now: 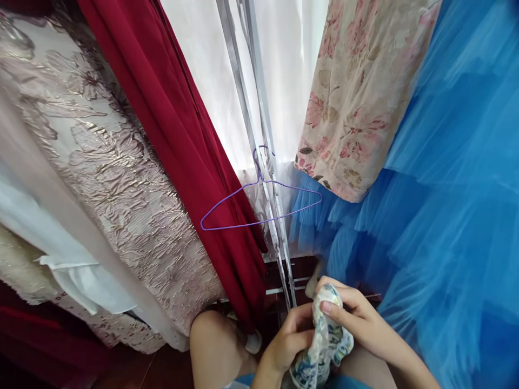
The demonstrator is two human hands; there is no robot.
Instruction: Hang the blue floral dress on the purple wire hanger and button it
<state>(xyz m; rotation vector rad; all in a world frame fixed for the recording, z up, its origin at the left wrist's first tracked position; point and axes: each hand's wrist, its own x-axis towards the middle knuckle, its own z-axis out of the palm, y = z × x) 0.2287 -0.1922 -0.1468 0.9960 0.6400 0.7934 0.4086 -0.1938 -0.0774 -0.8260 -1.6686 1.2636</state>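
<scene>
A bunched piece of white fabric with a blue and yellow print (320,356) is held over the lap. My left hand (290,337) grips its left side, fingers bent behind the cloth. Higher up on the right, my right hand (348,313) pinches the top, the thumb pressed on the front. What garment it is cannot be made out. Beyond the hands, a purple wire hanger (243,224) with nothing on it hangs at the metal rack poles (253,108).
On the left hang a dark red garment (178,140) and a shiny pinkish embossed one (109,135). To the right are a floral-print cloth (348,108) and a large blue tulle dress (450,216). A white curtain (203,38) is behind. Bare knees (219,346) frame the front.
</scene>
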